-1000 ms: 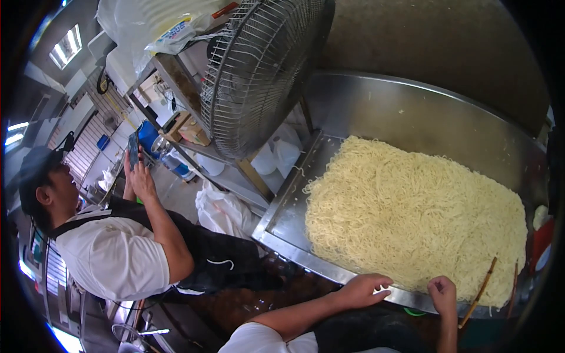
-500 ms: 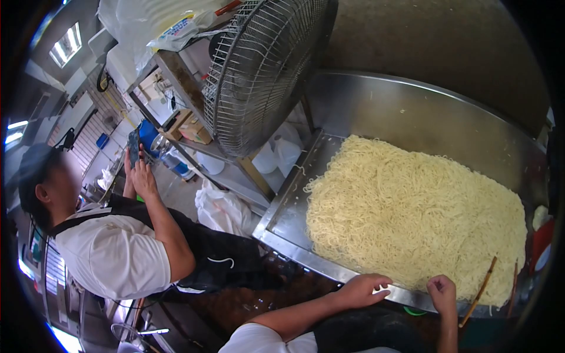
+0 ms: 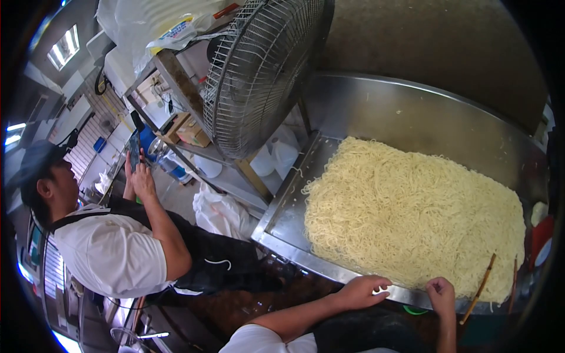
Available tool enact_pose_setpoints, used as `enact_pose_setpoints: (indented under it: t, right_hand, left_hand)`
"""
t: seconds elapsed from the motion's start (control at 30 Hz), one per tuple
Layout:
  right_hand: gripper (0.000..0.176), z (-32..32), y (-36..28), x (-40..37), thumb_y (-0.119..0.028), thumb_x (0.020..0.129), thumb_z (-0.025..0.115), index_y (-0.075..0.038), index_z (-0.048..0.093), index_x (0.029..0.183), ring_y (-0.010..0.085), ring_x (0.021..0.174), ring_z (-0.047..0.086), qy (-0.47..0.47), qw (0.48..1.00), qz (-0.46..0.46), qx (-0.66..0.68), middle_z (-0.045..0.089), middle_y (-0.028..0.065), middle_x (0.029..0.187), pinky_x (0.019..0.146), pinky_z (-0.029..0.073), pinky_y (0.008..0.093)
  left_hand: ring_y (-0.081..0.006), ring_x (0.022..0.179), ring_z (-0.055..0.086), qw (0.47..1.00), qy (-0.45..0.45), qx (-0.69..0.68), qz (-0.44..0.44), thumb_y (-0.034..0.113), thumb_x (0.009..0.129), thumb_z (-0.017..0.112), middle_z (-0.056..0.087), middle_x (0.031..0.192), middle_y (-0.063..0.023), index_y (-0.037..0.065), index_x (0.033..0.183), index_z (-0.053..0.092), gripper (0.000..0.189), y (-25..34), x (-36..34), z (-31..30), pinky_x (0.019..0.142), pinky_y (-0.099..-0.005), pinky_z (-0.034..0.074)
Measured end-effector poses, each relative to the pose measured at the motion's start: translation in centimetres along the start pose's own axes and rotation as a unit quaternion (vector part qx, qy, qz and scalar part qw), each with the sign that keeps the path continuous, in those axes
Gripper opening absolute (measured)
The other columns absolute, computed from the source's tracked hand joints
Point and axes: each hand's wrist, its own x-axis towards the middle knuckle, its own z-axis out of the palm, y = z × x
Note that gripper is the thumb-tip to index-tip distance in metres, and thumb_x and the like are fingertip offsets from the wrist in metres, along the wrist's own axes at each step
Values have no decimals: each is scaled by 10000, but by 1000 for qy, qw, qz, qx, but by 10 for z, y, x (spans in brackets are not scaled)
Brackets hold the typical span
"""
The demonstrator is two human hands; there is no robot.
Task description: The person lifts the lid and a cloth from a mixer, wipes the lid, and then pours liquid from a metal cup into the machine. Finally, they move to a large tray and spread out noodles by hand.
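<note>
A wide, thick bed of pale yellow noodles lies spread in a long stainless steel tray. At the tray's near edge, my left hand hangs loosely curled, thumb and fingers apart, holding nothing. My right hand is by the same rim, close to the noodles, with its fingers curled in and nothing visible in them. Two thin sticks are at the near right corner: a brown wooden stick leans across the rim onto the noodles, and a darker stick stands beside it.
A large wire-caged fan stands over the tray's left end, before a metal shelf with boxes and plastic jugs. To my left, a person in a dark apron holds a phone. A white bag sits on the floor.
The view has shifted very slightly. The person at left has raised and turned their head a little. Both my hands stay in nearly the same place.
</note>
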Motion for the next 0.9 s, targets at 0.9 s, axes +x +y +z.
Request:
enact_pose_setpoints:
  t: [0.9]
  right_hand:
    - [69, 10, 0, 5, -70, 826, 667, -23, 621, 807, 74, 621, 540, -28, 999, -20, 29, 602, 3, 688, 581, 441, 235]
  left_hand:
    - [-272, 909, 681, 999, 32, 4, -33, 311, 905, 651, 673, 1062, -151, 36, 1173, 627, 386, 4, -18, 0, 783, -363, 543]
